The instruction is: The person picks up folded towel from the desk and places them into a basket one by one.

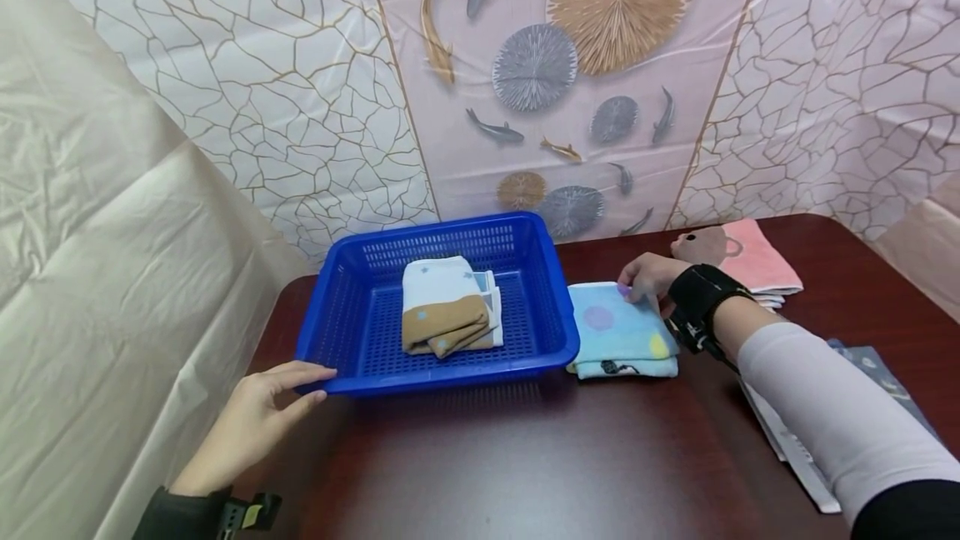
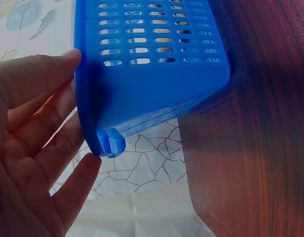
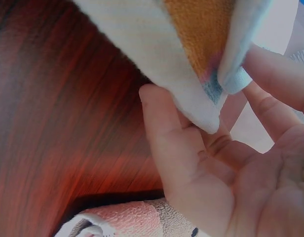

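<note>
My left hand (image 1: 262, 407) is at the near left corner of a blue plastic basket (image 1: 566, 319), its thumb and fingertips on the rim (image 2: 82, 98). Inside the basket lies a folded white and brown towel (image 1: 442, 294) with small blue stars. To the right, my right hand (image 1: 651, 277) pinches the far right corner of a folded light blue towel (image 1: 611, 327) with coloured dots. Seen from the right wrist, the towel's layered edge (image 3: 201, 98) sits between thumb and fingers, showing white and orange-brown cloth.
A folded pink towel (image 1: 761, 261) with a brown animal design lies at the back right of the dark wooden table (image 1: 480, 473). Under the right forearm is a grey and white folded cloth (image 1: 885, 377), partly hidden. Patterned fabric (image 1: 322, 82) hangs behind the table.
</note>
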`<state>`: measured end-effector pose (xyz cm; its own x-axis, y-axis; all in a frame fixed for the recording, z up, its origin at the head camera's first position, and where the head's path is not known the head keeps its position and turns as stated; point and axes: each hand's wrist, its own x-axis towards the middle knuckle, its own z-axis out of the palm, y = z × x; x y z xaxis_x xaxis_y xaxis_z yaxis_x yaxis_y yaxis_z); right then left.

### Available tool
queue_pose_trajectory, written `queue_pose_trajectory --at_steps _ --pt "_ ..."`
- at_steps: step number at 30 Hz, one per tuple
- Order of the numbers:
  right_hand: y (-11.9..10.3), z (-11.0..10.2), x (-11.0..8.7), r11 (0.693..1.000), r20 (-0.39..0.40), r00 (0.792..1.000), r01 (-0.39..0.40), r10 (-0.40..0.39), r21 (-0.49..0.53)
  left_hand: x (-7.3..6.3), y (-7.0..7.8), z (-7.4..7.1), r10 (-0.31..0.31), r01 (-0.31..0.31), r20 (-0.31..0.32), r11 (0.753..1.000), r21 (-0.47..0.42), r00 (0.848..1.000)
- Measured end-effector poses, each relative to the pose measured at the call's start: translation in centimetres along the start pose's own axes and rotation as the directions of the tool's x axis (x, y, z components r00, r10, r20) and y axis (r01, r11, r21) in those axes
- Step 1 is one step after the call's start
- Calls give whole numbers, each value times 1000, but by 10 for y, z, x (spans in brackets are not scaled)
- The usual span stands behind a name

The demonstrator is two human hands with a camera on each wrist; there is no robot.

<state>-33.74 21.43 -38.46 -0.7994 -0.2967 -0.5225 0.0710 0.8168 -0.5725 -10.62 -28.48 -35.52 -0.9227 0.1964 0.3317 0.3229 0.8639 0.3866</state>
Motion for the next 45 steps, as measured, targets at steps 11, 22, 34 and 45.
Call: queue_pose_trajectory --at_steps 11,22,34,45 --pt "0 8 -11 1000 7 1000 13 -13 -8 -1 -2 -1 8 -7 -16 1000 7 1000" --pt "4 20 -25 992 -11 995 101 -102 -79 -1 0 1 -13 13 -9 1000 -4 1000" --pt "6 34 -40 957 -5 971 235 -240 -170 -2 1 4 -23 23 -12 1000 9 1000" --pt "5 49 -54 950 42 960 280 -277 -136 -3 0 5 -6 5 -27 999 -31 1000"
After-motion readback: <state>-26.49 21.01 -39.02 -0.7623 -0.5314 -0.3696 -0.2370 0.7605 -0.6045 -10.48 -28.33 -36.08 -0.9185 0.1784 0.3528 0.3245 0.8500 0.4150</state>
